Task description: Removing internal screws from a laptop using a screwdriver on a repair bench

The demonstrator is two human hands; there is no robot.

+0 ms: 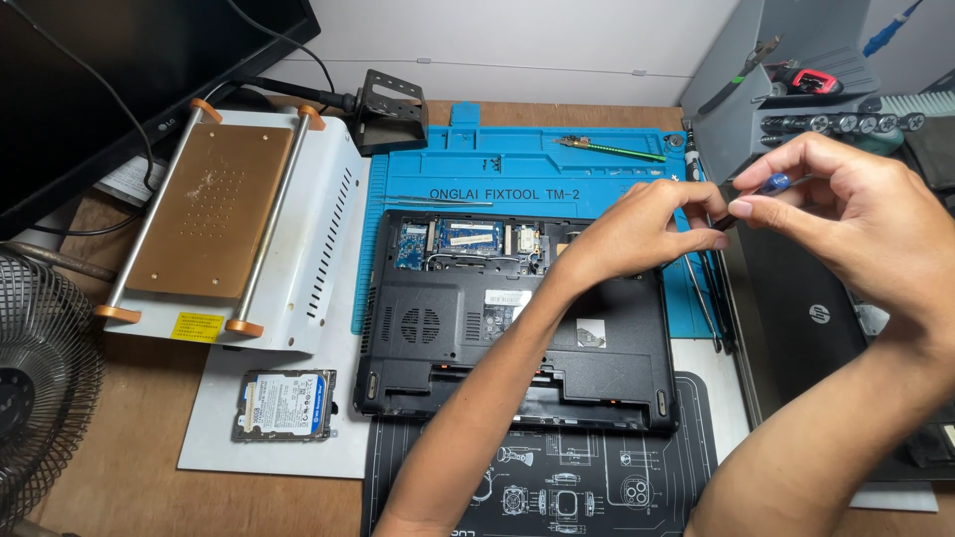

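Nearest: black mat [557,487] with white line drawings, flat on the counter [129,477], under both forearms.

Left of that: bare hard drive [285,405], label up, on a white sheet.

Middle: black laptop base [438,338], underside up, partly on the black mat and partly on the blue work mat [477,164]; cover off at the far edge, green circuit boards exposed there.

Above the laptop's far right corner: left hand [627,231], fingers pinched on the dark tip end of a small screwdriver [748,197].

Just right of it: right hand [856,224], thumb and forefinger closed on the blue handle of the same screwdriver. Tool held in the air between both hands, above the right edge of the blue work mat, clear of the laptop.

Right: closed grey laptop [811,318] lying under the right hand.

Left, farther: white heating plate unit [234,224] with copper-coloured top and two metal rails; wire fan guard [40,388] at the edge.

Far: tweezers and a green-handled tool on the blue work mat, black metal stand [393,109], dark monitor [109,70], grey tool rack [786,80] at upper right.
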